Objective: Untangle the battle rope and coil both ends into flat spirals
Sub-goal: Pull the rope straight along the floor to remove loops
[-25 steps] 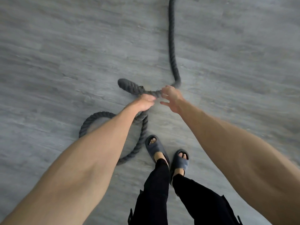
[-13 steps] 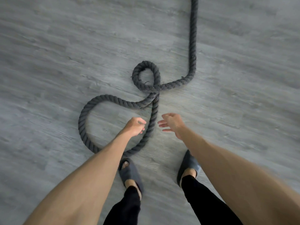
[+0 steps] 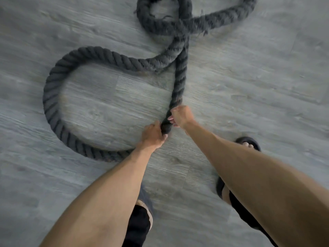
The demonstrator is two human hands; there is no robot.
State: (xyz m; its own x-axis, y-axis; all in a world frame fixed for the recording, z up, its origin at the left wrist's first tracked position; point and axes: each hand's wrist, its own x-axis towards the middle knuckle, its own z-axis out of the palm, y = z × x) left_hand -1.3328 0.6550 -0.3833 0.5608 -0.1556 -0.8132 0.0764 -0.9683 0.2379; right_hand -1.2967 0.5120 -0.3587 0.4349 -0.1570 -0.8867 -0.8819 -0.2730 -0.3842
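Your left grip (image 3: 153,135) was clenched around the rope (image 3: 51,97), fingers curled over the strand. Your right grip (image 3: 181,116) clasped the same strand just above it, and the two nearly touched. From there the strand ran up to a crossing below a small loop at the top edge. A larger loop curved out left and back toward your left wrist. Both loops lay on the grey floor (image 3: 249,86).

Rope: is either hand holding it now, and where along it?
Both. The left hand and right hand grip the rope side by side, where the big loop meets the straight stretch below the crossing.
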